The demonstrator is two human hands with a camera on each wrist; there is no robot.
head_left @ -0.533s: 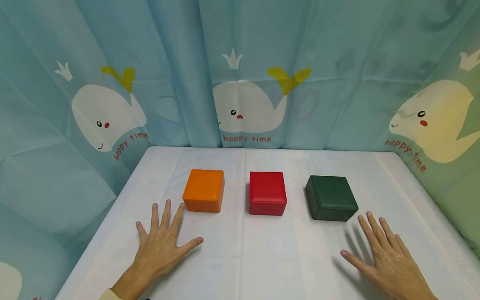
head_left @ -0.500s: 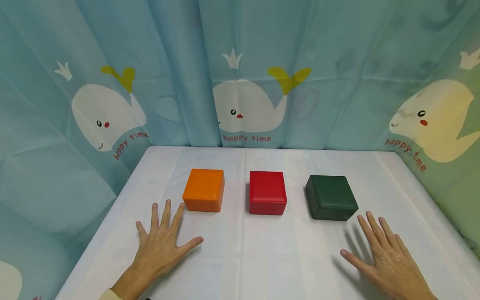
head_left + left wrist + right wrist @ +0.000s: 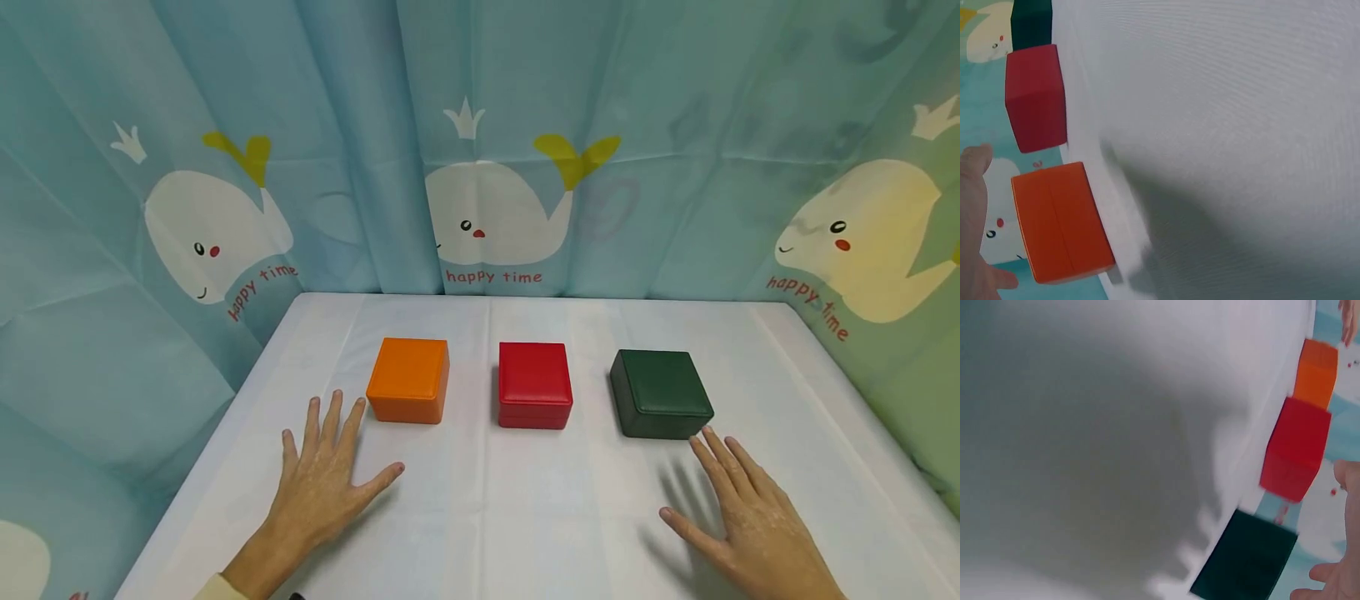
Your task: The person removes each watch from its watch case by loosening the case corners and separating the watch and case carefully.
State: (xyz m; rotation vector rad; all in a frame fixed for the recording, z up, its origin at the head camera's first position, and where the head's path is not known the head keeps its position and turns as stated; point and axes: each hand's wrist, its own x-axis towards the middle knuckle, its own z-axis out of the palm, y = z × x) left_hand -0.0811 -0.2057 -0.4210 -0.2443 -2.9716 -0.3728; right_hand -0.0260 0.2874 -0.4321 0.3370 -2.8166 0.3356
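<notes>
Three square lidded boxes stand in a row on the white-covered table: an orange box (image 3: 408,379) at left, a red box (image 3: 535,383) in the middle and a dark green box (image 3: 662,393) at right. All the lids are down. My left hand (image 3: 318,487) hovers with spread fingers just in front and to the left of the orange box. Near the green box's front right corner, my right hand (image 3: 757,521) is held above the cloth, fingers straight and thumb apart. Neither hand holds anything. Both wrist views show the same boxes edge-on, such as the orange box (image 3: 1063,222) and green box (image 3: 1244,556).
A white cloth (image 3: 525,517) with fold lines covers the table. Blue-green curtains (image 3: 345,125) printed with white whales hang behind it and along both sides. A small dark object (image 3: 297,596) shows at the bottom edge beside the left wrist.
My right hand has shifted left, toward the green box. The left hand has moved slightly forward. The boxes stay in place.
</notes>
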